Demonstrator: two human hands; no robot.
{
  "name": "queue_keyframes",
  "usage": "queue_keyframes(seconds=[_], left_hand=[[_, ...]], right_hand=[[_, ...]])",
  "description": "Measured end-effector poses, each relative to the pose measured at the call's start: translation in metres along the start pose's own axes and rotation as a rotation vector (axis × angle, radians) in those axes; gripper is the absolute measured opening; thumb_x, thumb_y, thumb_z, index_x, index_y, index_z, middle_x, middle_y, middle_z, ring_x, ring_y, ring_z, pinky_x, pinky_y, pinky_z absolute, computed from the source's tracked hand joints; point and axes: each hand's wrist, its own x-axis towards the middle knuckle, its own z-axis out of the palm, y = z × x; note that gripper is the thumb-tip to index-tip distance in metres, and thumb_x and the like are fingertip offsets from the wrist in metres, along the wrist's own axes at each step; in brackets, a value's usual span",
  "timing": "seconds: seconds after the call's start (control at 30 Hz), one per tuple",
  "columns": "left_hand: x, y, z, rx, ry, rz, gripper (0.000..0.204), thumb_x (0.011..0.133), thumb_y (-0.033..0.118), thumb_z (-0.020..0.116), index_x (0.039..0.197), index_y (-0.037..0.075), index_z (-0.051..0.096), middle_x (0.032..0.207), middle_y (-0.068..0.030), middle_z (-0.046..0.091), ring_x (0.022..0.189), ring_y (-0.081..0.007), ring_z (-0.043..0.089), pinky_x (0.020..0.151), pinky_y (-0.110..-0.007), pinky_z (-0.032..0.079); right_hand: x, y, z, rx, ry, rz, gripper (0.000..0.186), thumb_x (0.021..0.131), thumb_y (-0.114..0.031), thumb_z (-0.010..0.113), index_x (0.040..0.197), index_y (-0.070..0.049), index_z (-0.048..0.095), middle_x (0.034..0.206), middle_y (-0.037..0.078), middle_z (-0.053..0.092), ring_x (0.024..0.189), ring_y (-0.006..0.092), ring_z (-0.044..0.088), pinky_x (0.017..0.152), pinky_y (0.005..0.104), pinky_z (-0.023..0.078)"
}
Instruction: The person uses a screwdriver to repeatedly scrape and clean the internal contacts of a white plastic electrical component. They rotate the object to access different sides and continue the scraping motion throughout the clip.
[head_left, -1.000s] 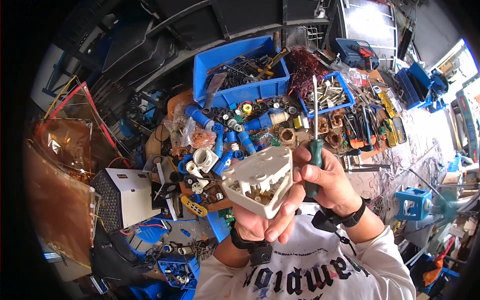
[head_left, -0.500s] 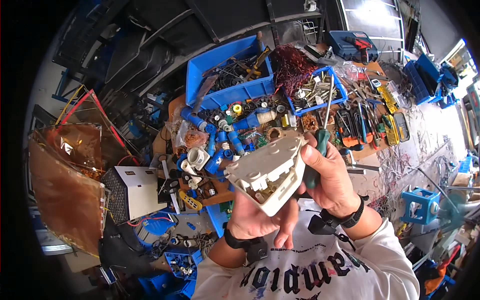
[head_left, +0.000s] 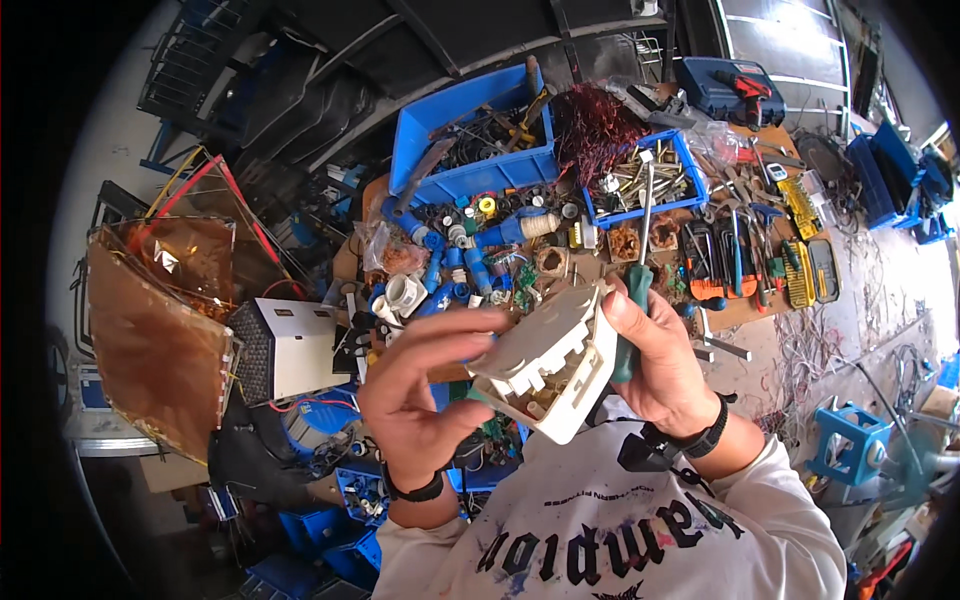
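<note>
An off-white plastic casing [head_left: 556,362] is held up in front of my chest, tilted. Its lid is lifted along one side, and white and brass-coloured parts show in the gap. My right hand [head_left: 668,350] is closed on the casing's right end, thumb on the edge. That same hand also holds a screwdriver [head_left: 640,278] with a green handle, its shaft pointing up and away. My left hand [head_left: 415,400] is at the casing's left end, fingers and thumb spread apart around the corner; whether they touch it I cannot tell.
Beyond my hands, a cluttered bench carries blue and white pipe fittings [head_left: 470,265], a blue crate [head_left: 480,180] of tools, and a blue tray [head_left: 650,180] of metal pieces. Pliers and hex keys [head_left: 720,255] lie to the right. A brown panel [head_left: 165,340] stands at left.
My left hand has moved from beneath the casing to its left end, with its fingers spreading. The casing has tilted a little, and the lid's gap faces me more.
</note>
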Motion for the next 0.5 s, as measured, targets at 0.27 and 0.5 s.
queue_keyframes(seconds=[0.27, 0.5], left_hand=[[0.007, 0.009, 0.033, 0.097, -0.044, 0.069, 0.030, 0.079, 0.016, 0.079, 0.099, -0.004, 0.071, 0.102, -0.0194, 0.071, 0.100, -0.0340, 0.069, 0.086, -0.040, 0.055], [0.002, 0.001, 0.046, 0.106, 0.006, 0.213, 0.035, 0.076, 0.018, 0.078, 0.103, -0.002, 0.071, 0.102, -0.0200, 0.071, 0.103, -0.0384, 0.067, 0.088, -0.043, 0.056]], right_hand=[[-0.002, -0.008, -0.013, 0.037, -0.015, 0.004, 0.025, 0.090, -0.019, 0.071, 0.100, -0.010, 0.050, 0.098, 0.002, 0.062, 0.090, 0.0114, 0.064, 0.079, 0.0280, 0.055], [-0.011, -0.006, -0.015, 0.162, -0.118, -0.012, 0.021, 0.093, -0.020, 0.066, 0.103, -0.009, 0.051, 0.114, 0.006, 0.062, 0.105, 0.0159, 0.062, 0.092, 0.0327, 0.053]])
